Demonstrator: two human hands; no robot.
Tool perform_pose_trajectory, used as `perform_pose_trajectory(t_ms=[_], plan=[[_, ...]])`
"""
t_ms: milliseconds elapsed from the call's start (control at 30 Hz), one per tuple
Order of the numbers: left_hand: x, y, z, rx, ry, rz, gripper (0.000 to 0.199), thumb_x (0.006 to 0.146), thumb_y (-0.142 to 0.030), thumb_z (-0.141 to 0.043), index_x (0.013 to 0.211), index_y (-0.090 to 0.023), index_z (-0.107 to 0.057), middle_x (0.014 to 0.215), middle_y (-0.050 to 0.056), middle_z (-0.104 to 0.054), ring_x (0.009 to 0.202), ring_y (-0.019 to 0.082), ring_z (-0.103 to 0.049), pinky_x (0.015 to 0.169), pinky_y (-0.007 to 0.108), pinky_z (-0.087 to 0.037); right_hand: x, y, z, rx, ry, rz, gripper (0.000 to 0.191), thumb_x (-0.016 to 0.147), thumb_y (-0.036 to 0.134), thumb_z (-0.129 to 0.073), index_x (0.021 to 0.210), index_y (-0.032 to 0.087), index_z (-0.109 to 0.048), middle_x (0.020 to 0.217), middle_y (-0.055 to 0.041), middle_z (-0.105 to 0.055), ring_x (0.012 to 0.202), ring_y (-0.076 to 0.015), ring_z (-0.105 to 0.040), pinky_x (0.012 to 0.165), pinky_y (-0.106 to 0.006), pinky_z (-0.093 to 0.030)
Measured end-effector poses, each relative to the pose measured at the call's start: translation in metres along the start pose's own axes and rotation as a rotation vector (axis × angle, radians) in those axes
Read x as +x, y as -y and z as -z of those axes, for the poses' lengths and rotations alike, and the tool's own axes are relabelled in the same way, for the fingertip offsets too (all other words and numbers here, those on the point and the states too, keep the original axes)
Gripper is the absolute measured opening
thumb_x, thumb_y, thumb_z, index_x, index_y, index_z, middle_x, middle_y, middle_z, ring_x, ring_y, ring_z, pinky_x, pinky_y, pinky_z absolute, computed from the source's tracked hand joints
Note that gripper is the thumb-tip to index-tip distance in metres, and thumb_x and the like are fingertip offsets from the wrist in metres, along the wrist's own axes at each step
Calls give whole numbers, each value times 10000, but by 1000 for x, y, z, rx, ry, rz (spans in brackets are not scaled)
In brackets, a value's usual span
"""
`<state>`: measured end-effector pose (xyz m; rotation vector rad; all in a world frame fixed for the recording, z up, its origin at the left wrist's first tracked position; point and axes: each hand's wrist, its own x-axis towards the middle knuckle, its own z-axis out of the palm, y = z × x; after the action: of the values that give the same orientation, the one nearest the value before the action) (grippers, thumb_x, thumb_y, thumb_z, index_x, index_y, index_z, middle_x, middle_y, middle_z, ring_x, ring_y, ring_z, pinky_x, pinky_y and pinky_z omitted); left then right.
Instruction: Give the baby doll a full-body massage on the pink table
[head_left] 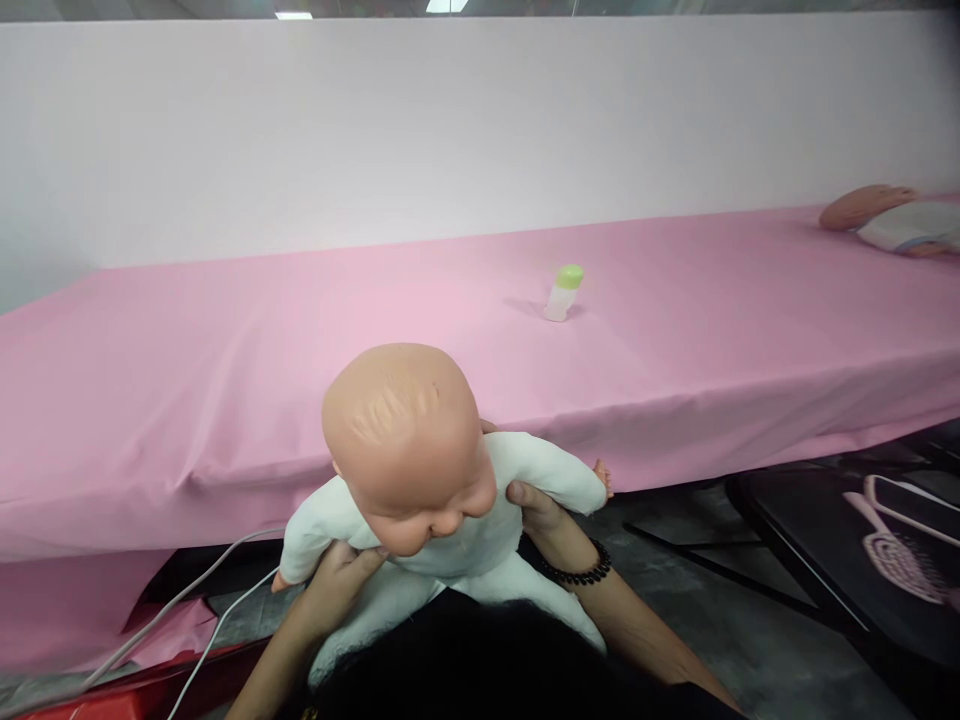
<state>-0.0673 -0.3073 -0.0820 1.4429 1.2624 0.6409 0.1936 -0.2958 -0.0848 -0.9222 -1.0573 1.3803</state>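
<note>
A baby doll (465,550) with a bald plastic head and a white cloth body sits upright in front of me, facing my way, its legs spread. My left hand (345,575) grips its torso under the arm at the left. On the opposite side my right hand (544,515), with a dark beaded bracelet at the wrist, holds the doll under its other arm. Both thumbs lie on the doll's front; most of the fingers are hidden behind its body. Beyond the doll, a small bottle (563,293) with a green cap stands on the pink-covered table (675,300).
Another doll (892,220) lies at the table's far right. A black chair (810,530) at the right bears a hairbrush (900,560) and a phone-like dark object (911,505). White cables (172,600) hang at the lower left above a red object (97,705). A white partition (450,130) rises behind.
</note>
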Motion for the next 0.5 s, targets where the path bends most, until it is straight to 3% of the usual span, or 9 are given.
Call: perform_pose_trajectory(t_ms=[233, 367, 500], plan=[[-4, -11, -4, -66, -31, 16, 603, 781, -525, -601, 1243, -157, -721, 1067, 80, -812, 1372, 340, -583, 1171, 379, -453, 0, -13, 8, 40, -82, -19, 632, 558, 610, -775, 1071, 246, -720, 896, -84, -761, 1092, -325, -702, 915, -418, -575], [-6, -8, -3, -110, -29, 59, 604, 791, -518, -596, 1263, -151, -678, 1232, 112, -770, 1332, 364, -616, 1126, 438, -499, -2, -18, 12, 77, -136, -47, 623, 543, 561, -809, 1076, 254, -711, 852, -72, -749, 1052, -357, -703, 912, -450, -579], [-6, -3, -2, -89, -73, 88, 580, 823, -508, -562, 1263, -138, -639, 1351, 134, -715, 1351, 346, -607, 1114, 404, -513, -2, -19, 13, 73, -232, -27, 608, 510, 523, -839, 1044, 266, -703, 783, -46, -721, 965, -346, -711, 925, -452, -583]])
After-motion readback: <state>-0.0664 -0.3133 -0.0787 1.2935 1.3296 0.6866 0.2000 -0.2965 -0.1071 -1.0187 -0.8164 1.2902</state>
